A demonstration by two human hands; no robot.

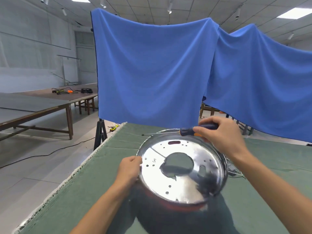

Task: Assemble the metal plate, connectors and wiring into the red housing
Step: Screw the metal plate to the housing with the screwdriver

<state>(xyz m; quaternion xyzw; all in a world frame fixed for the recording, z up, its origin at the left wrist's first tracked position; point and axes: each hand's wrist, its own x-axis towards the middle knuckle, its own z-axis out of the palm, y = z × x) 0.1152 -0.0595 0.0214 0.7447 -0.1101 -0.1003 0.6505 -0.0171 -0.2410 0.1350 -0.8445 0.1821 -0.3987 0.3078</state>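
Note:
A shiny round metal plate (182, 186) with a large centre hole and several small holes lies tilted on top of the red housing (170, 206), whose rim shows below the plate's near edge. My left hand (130, 168) grips the plate's left rim. My right hand (221, 134) holds a screwdriver (187, 131) with a dark blue and orange handle above the plate's far edge; its thin shaft points left over the cloth. Thin wiring (234, 173) peeks out to the right of the plate, partly hidden.
The work table is covered by a green cloth (94, 188), with its left edge dropping to the floor. A blue cloth (152, 73) hangs on a stand just behind the table. Brown tables (42, 105) with cables stand far left. A black cable (50, 152) runs across the floor.

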